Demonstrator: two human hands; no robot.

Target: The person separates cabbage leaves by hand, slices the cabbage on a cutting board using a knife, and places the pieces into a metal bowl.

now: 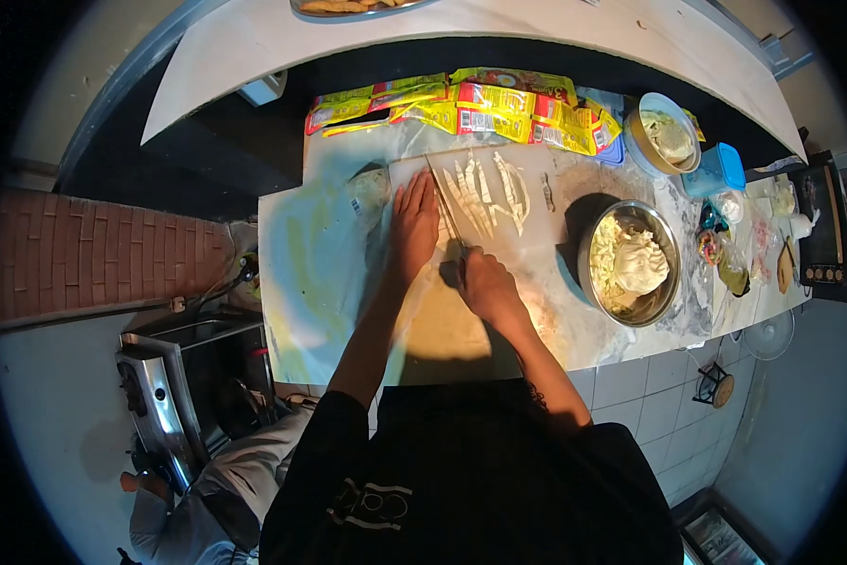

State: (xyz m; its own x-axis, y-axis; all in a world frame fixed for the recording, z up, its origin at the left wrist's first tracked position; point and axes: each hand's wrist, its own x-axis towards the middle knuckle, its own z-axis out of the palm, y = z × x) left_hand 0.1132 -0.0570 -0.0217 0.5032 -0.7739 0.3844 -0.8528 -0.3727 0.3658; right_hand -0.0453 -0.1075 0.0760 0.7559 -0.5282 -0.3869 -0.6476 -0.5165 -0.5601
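My right hand (491, 285) is closed round the handle of a kitchen knife (449, 209), whose blade points away from me over a pale cutting board (537, 226). Just left of the blade, my left hand (416, 229) lies with its fingers stretched out on the board; anything under them is hidden. Right of the knife lie long, thin pale strips (476, 193) of food, some in a separate bunch (511, 193). Beside the board stands a metal bowl (670, 292) holding chopped pale pieces and a large whitish lump.
Yellow and red packets (499, 105) line the table's back under a white shelf (254, 66). At the right stand another bowl (638, 151) and a blue-lidded container (716, 171). A person in grey (244, 480) is low at the left, near a metal appliance (164, 405).
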